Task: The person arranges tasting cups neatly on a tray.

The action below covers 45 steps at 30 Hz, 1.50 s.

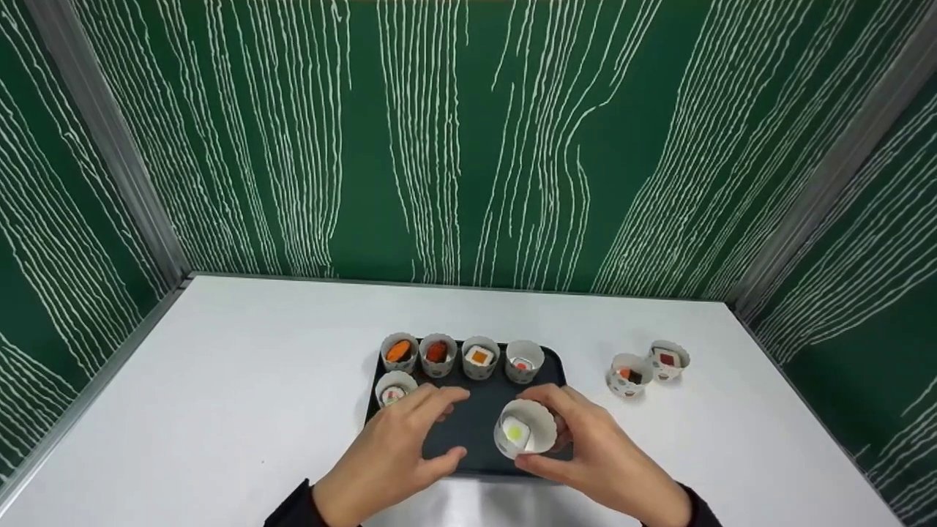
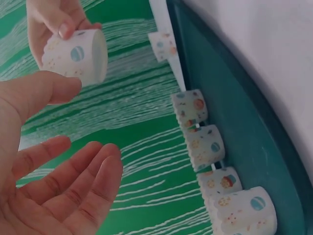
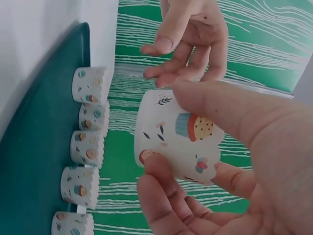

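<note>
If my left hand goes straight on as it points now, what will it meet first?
Your left hand likely meets the rightmost cup in the back row on the tray, but height is unclear, so it may pass above.

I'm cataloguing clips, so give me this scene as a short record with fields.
right hand: grips a paper cup
cup contents: white piece, yellow-green centre
left hand: holds nothing
dark tray: five cups, four along the far edge, one at left
white table: two more cups, right of the tray
backdrop: green panels, wavy white lines
</note>
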Motion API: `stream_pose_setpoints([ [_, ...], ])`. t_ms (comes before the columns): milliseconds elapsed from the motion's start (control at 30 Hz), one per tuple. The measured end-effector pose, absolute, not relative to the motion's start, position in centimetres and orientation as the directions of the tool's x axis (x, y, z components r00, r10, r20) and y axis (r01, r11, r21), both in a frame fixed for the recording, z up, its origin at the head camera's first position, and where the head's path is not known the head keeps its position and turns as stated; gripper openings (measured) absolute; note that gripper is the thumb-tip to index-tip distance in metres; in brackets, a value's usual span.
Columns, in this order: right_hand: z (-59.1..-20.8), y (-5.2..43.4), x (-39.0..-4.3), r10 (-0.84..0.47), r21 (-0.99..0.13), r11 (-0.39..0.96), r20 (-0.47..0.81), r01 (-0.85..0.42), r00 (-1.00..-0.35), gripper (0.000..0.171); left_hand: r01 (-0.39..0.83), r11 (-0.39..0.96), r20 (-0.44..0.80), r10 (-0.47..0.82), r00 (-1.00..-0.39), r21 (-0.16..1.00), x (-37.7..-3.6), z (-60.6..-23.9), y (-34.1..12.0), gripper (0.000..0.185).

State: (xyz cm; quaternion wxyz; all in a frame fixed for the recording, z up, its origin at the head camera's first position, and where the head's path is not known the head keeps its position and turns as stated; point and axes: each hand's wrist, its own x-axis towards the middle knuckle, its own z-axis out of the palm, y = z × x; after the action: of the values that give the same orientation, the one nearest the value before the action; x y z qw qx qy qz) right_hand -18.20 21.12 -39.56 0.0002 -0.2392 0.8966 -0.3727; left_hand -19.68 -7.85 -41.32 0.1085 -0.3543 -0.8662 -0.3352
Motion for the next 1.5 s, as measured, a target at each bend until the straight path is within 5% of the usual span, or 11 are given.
stream_pose_setpoints([
  [833,-40.9,19.2,-17.7,-0.486,-0.707,0.574,0.112,-0.414,-0.867,0.06,0.621,0.4,0.325,0.595,-0.735,0.674,-19.5,-42.2,-6.8,0.046],
  [1133,-41.0,19.1,-17.6,-0.495,-0.715,0.552,0.133,-0.429,-0.859,0.066,0.657,0.347,0.383,0.597,-0.705,0.669,-19.4,-42.6,-6.7,0.042],
  [1500,-40.8,19.2,-17.7,-0.51,-0.741,0.478,0.204,-0.472,-0.836,0.059,0.634,0.355,0.374,0.575,-0.728,0.687,-19.6,-43.0,-6.6,0.058],
])
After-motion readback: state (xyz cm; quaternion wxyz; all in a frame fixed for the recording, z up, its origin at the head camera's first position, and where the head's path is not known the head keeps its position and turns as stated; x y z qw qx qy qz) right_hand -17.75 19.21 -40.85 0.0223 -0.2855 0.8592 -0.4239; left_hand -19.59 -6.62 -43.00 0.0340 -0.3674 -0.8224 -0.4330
